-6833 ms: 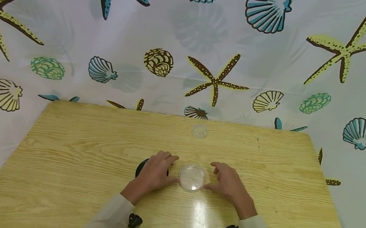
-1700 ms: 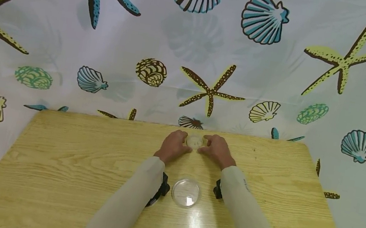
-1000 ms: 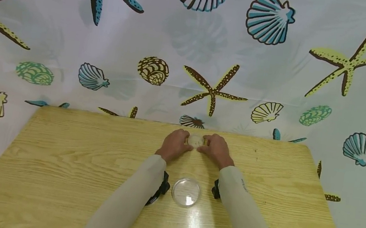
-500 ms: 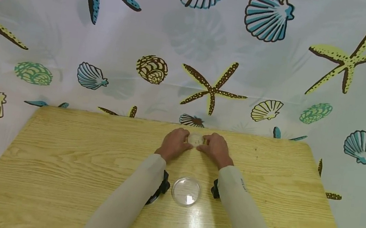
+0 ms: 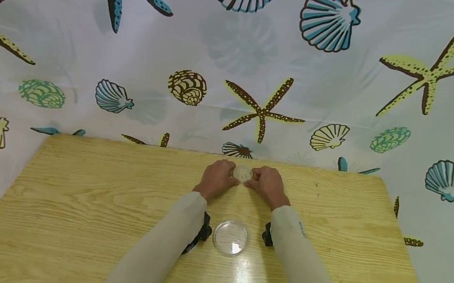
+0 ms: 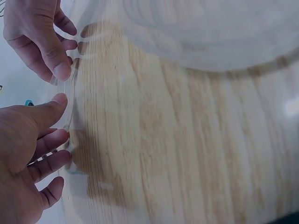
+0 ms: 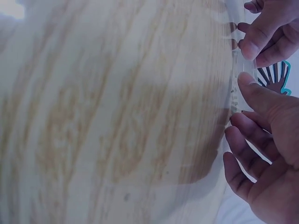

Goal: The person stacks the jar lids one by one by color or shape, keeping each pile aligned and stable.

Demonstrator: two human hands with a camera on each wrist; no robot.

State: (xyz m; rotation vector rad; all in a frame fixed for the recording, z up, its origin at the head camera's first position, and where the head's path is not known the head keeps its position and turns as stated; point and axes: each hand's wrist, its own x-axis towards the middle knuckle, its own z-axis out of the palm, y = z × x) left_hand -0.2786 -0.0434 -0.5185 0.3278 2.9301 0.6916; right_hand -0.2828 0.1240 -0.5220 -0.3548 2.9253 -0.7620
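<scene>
A small clear round dish [image 5: 242, 173] sits near the far edge of the wooden table [image 5: 109, 222]. My left hand [image 5: 217, 179] holds its left side and my right hand [image 5: 267, 185] holds its right side. Both thumbs lie along the near side, tips close together, with the other fingers curved round toward the back. In the left wrist view the left hand [image 6: 32, 149] shows thumb and fingertips at the dish's rim. The right hand [image 7: 271, 135] has its thumb and fingertips at the rim in the right wrist view.
Between the forearms lies a larger clear round dish [image 5: 231, 238]. A dark round object [image 5: 189, 248] is mostly hidden under the left sleeve. Behind the table's far edge hangs a white cloth [image 5: 143, 51] printed with shells and starfish.
Both hands have moved forward from beside the larger dish to the small one at the back. The left sleeve now covers most of the dark object. Over the last second the hands stay nearly still.
</scene>
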